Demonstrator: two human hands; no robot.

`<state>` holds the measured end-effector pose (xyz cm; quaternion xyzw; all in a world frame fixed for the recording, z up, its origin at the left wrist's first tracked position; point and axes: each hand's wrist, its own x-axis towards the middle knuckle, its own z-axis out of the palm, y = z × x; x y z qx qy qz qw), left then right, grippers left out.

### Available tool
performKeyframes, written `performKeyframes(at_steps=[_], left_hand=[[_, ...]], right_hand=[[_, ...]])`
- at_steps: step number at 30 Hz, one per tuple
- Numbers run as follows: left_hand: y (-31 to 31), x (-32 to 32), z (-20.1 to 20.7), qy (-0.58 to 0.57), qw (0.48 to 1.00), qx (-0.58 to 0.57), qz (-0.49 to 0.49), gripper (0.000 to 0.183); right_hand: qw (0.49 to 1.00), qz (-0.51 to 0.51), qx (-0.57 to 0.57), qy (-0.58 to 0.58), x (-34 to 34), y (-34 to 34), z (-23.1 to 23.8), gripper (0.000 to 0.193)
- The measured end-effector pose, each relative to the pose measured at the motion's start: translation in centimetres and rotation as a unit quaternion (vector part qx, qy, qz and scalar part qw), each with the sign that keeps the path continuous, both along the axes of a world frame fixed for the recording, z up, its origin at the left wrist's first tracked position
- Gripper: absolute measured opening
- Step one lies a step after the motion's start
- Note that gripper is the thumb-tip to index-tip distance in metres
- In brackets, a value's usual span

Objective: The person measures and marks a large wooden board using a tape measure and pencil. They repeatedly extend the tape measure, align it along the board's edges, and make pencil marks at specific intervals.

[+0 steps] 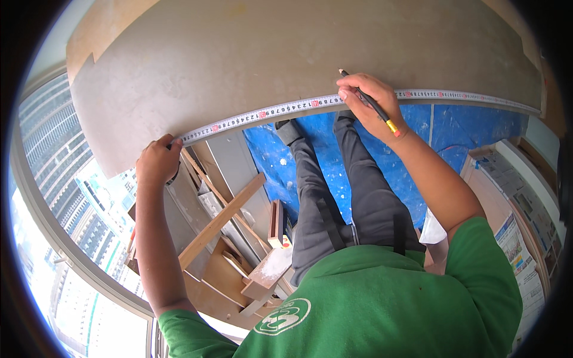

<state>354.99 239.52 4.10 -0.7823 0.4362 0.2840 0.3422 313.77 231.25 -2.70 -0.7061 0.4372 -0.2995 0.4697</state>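
A long white measuring tape with printed marks is stretched along the near edge of a large grey-brown board. Its left end meets my left hand, whose fingers are closed on it at the board's edge; part of something dark shows at the fingertips. My right hand pinches a dark pencil with a yellow band and a pinkish eraser. The pencil's tip points away from me, over the board and apart from the tape. Below the pencil, the fingers and thumb reach over the middle of the tape and hide a stretch of it.
Under the board lies a blue sheet on the floor, where my feet stand. A wooden strip and several offcuts lean at lower left. Windows line the left side. At right sits a framed panel with newspaper.
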Motion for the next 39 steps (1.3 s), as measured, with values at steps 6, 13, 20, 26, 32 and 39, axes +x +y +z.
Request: performKeyframes(at_steps=[6,13,20,26,32,39], left_hand=[[0.2,0.0,0.1,0.004,1.000,-0.008,-0.002,0.042],[0.6,0.2,0.0,0.008,1.000,-0.019,0.006,0.041],[0.8,0.4,0.0,0.012,1.000,-0.027,0.011,0.040],[1.5,0.9,-0.1,0.034,0.998,-0.052,0.030,0.038],[2.3,0.8,-0.1,0.037,0.996,-0.065,0.049,0.039],[2.5,1.0,-0.3,0.035,0.996,-0.074,0.038,0.039]], right_hand=[[0.977,0.045,-0.159,0.136,-0.3,-0.4,0.3,0.031],[0.967,0.055,-0.189,0.162,-0.5,0.0,-0.8,0.030],[0.967,0.066,-0.191,0.156,-0.5,-0.3,-0.9,0.028],[0.964,0.054,-0.204,0.161,-0.6,-0.1,-0.9,0.026],[0.965,0.058,-0.208,0.149,-0.7,-0.1,-1.2,0.027],[0.964,0.050,-0.215,0.145,-0.7,-0.1,-1.1,0.027]])
